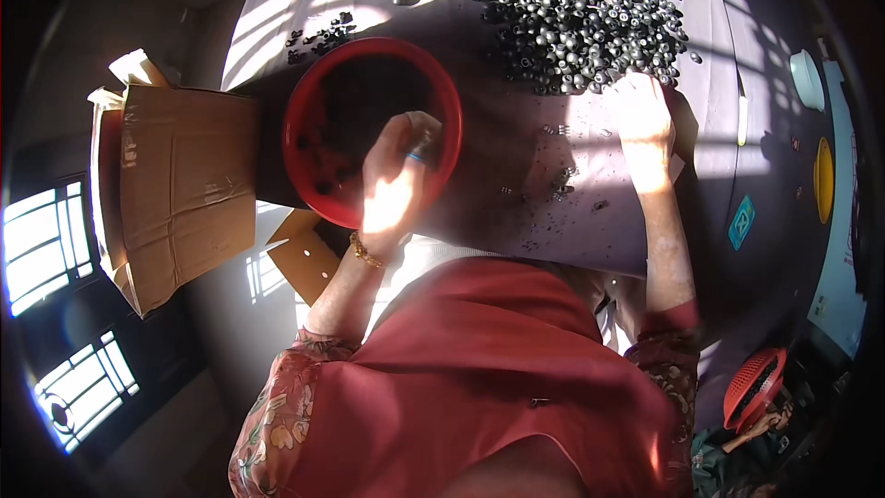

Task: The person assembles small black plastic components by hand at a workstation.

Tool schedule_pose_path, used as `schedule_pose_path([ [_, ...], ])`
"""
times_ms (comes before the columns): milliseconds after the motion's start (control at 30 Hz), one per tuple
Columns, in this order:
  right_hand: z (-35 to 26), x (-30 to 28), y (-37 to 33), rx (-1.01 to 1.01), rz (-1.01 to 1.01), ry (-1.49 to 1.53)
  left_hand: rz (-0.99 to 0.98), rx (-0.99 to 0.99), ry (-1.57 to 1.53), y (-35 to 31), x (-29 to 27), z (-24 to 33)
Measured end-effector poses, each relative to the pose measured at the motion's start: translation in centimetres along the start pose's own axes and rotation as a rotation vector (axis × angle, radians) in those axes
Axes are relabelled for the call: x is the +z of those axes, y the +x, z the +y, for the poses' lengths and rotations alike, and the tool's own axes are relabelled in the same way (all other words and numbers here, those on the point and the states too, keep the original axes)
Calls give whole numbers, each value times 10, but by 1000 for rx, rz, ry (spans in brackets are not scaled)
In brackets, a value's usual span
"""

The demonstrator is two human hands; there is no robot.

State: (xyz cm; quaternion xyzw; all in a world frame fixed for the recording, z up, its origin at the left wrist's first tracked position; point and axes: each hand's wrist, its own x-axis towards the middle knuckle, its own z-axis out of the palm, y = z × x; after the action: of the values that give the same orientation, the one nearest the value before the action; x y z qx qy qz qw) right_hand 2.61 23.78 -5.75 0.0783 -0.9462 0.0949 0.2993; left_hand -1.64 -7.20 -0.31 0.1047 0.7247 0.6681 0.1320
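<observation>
A large heap of small, dark, round pieces (590, 23), some with a ring-shaped mark or hole, spreads over the far part of the table. My right hand (641, 115) is at the heap's near edge, its fingers curled down among the pieces; what they pinch is hidden. To the left, my left hand (398, 152) reaches over a round red basin (300, 161) with its fingers bent inward. Something dark shows at those fingers, too blurred to name, beside a bit of blue. Dark shade hides most of the basin's inside.
A cardboard box (189, 184) stands left of the basin. Small scraps (562, 184) and crumbs lie on the purple-grey cloth (498, 212). Toward the right are a turquoise packet (741, 223), a pale bowl (807, 80), a yellow dish (824, 180) and a red basket (754, 387).
</observation>
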Motion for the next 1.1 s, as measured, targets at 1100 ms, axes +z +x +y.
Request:
schedule_pose_path([
  [1100, -143, -93, 20, 620, -151, 1024, -534, -300, -1100, -21, 84, 14],
])
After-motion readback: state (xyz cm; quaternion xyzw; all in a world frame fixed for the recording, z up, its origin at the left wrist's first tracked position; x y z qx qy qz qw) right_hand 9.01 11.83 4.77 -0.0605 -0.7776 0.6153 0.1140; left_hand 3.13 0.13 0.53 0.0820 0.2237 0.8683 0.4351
